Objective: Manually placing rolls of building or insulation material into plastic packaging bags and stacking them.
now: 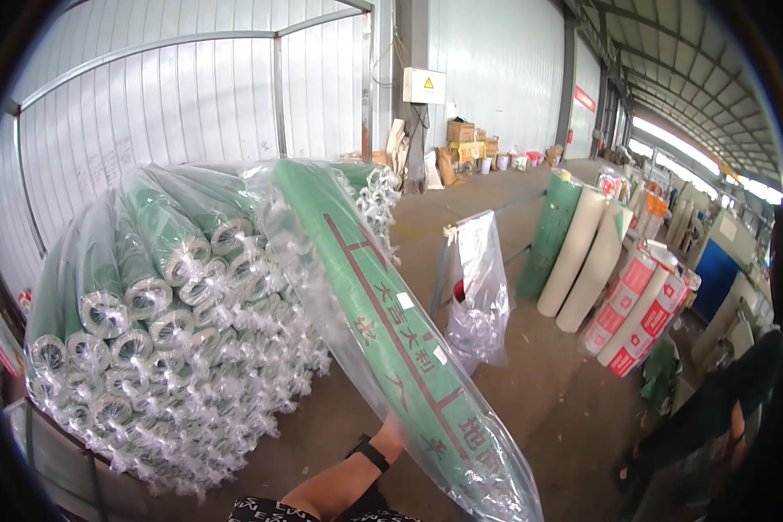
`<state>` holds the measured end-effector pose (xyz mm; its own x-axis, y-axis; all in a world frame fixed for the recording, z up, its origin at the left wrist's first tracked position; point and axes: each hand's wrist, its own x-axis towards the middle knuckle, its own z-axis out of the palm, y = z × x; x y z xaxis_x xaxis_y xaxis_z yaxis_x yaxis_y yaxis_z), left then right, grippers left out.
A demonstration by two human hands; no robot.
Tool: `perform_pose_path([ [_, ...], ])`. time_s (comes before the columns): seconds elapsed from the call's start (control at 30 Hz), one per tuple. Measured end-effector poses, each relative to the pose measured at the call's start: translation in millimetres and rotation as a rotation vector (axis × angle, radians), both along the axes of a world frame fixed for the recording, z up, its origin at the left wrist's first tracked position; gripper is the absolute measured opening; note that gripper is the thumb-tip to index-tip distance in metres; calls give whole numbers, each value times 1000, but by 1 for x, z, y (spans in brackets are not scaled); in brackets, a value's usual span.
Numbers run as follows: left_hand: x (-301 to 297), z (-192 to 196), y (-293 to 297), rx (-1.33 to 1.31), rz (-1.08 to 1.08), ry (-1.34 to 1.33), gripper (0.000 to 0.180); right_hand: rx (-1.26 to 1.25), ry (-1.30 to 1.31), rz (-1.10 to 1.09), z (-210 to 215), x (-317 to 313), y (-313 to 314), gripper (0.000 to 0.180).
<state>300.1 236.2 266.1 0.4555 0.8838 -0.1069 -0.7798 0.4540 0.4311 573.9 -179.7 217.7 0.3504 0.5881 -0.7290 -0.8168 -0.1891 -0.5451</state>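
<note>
A long green roll in loose clear plastic, with dark red printing, slants across the middle from the top of a stack to the lower edge. My left hand comes in from below, a dark band on its wrist, and supports the roll from its left side. Its fingers are hidden behind the roll. My right hand does not show. Beside the roll, on the left, rises a big stack of similar green rolls, their plastic ends twisted and bunched toward me. The upper end of the held roll overlaps this stack.
A metal frame surrounds the stack. Clear plastic bags hang from a stand at centre right. Beyond it lean a green roll, beige rolls and red-and-white rolls. A person in dark clothes is at the right edge.
</note>
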Motion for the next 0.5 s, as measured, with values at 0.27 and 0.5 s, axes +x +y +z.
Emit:
perform_pose_path([
  [0.27,-27,79,177,215,3,30,58,37,-151,108,-1,-28,217,63],
  [0.5,-83,224,385,519,185,-192,62,397,-297,388,52,-81,468,65],
])
